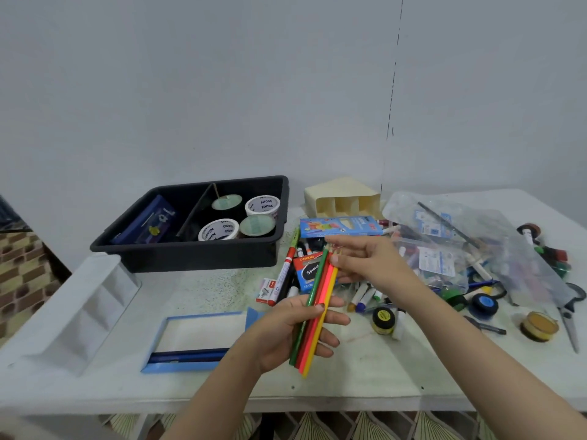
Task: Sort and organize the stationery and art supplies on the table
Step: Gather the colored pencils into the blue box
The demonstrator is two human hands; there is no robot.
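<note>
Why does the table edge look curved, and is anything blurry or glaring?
Head view: the wide-angle lens bows the table edge and smears the white organizer at the left; light is soft and even with faint shadows; only the plastic bag shows mild sheen; the coloured pencils in the left hand look fairly sharp.

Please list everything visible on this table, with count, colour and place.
tray: 1, black, back left of table
tape rolls: 4, two white, two greenish, tray's right compartment
flat box: 1, dark blue, tray's left compartment
cream organizer: 1, cream, back middle
white organizer: 1, white, left edge
open box: 1, light blue, front left
pencils: about 4, green, red, orange, yellow, in left hand
scissors: 1, dark handles, right edge
left hand: 1, holds the pencils
right hand: 1, pinches pencil tips
</note>
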